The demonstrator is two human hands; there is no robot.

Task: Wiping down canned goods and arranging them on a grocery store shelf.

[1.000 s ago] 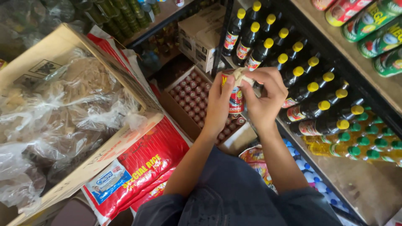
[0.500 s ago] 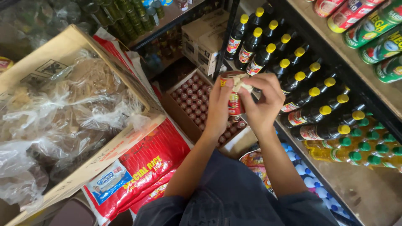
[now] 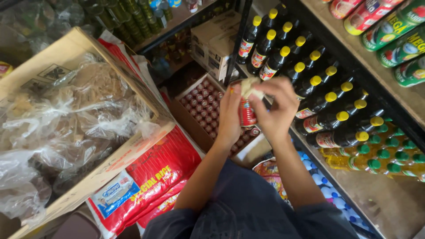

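Hardly shifted, red can (image 3: 247,113) between left hand (image 3: 230,116) and right hand (image 3: 278,108).

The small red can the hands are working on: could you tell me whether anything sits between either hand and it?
The left hand grips the red can directly, nothing between them. The right hand presses a pale cloth or wad onto the can's top, so that wad lies between its fingertips and the can.

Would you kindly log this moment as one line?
left hand: holds red can | right hand: wipes can top with cloth
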